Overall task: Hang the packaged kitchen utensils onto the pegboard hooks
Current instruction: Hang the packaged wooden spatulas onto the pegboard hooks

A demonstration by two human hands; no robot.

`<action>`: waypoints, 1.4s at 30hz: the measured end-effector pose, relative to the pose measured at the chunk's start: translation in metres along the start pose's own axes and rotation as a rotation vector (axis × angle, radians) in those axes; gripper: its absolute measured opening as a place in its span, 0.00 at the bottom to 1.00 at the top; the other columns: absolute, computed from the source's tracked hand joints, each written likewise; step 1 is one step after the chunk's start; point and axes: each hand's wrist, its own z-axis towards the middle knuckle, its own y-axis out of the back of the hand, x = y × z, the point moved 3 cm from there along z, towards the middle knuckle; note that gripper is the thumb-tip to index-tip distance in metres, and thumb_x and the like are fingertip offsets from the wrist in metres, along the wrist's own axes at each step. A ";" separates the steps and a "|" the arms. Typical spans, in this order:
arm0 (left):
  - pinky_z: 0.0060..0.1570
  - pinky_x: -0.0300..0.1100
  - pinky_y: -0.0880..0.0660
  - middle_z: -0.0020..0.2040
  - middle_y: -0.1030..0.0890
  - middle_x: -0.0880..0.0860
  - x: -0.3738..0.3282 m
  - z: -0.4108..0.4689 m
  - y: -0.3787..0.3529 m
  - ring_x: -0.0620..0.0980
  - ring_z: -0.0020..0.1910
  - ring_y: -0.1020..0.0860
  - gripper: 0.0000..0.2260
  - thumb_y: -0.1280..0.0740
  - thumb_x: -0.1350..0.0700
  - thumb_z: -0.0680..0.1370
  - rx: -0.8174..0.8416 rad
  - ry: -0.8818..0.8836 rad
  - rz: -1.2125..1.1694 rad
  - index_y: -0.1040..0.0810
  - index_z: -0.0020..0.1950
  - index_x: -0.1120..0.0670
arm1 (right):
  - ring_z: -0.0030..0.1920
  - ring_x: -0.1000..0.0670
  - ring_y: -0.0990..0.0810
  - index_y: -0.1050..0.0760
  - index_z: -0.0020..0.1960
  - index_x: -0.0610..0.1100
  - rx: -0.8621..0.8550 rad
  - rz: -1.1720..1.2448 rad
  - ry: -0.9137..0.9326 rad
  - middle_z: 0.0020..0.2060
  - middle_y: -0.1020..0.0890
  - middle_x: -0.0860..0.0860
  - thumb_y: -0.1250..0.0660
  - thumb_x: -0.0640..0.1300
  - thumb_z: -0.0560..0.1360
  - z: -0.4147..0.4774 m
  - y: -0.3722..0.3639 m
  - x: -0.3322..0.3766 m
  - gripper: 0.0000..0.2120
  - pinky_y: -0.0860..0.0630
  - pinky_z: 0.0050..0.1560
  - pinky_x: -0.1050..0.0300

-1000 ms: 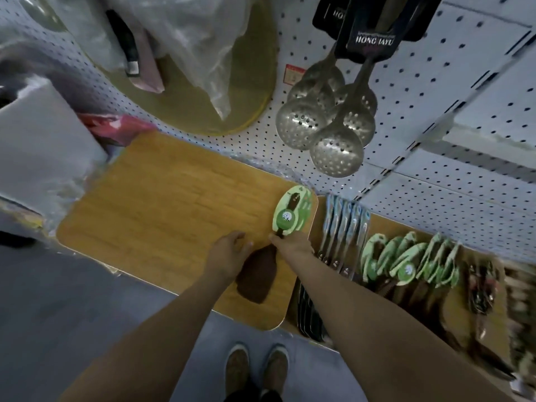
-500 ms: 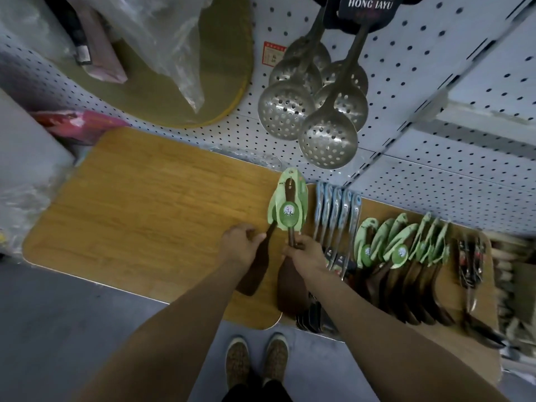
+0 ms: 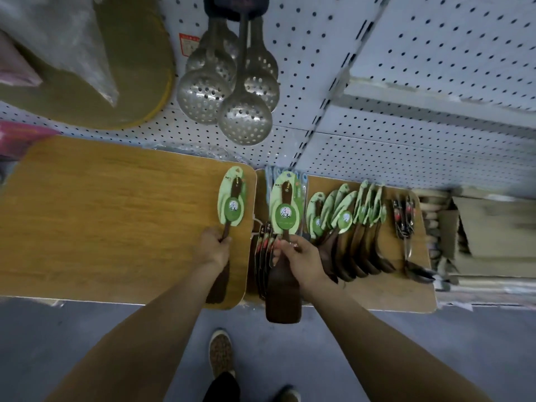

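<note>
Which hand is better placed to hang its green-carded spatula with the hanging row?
Probably the right hand: its spatula is next to the hanging row, while the left hand holds the other spatula farther away, by the wooden board.

Far right of right hand (image 3: 301, 256): boxes (image 3: 478, 227) motion-blurred, contents can't tell. Card print on right spatula (image 3: 285, 216) too small to read. Under left hand (image 3: 213, 250): left spatula (image 3: 232, 204) handle partly hidden. Above hands: skimmers (image 3: 245, 117), header card cut off at top edge.
</note>
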 end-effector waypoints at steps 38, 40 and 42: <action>0.33 0.41 0.20 0.45 0.14 0.56 -0.340 -0.552 -0.455 0.49 0.29 0.20 0.08 0.42 0.54 0.85 0.839 -0.535 -0.538 0.26 0.59 0.55 | 0.34 0.45 0.18 0.26 0.60 0.44 -0.526 0.476 0.578 0.38 0.18 0.43 0.34 0.36 0.80 -0.232 0.719 0.044 0.09 0.20 0.48 0.46; 0.33 0.41 0.21 0.45 0.14 0.56 -0.366 -0.563 -0.481 0.47 0.28 0.21 0.09 0.43 0.53 0.85 0.857 -0.515 -0.545 0.26 0.57 0.55 | 0.33 0.46 0.18 0.25 0.59 0.43 -0.527 0.419 0.595 0.36 0.19 0.45 0.35 0.38 0.81 -0.223 0.752 0.057 0.07 0.20 0.43 0.51; 0.33 0.39 0.21 0.47 0.15 0.57 -0.389 -0.572 -0.506 0.46 0.28 0.20 0.09 0.42 0.53 0.85 0.872 -0.510 -0.562 0.25 0.56 0.55 | 0.31 0.47 0.18 0.23 0.58 0.41 -0.538 0.375 0.605 0.36 0.19 0.45 0.35 0.40 0.82 -0.216 0.784 0.068 0.06 0.21 0.36 0.58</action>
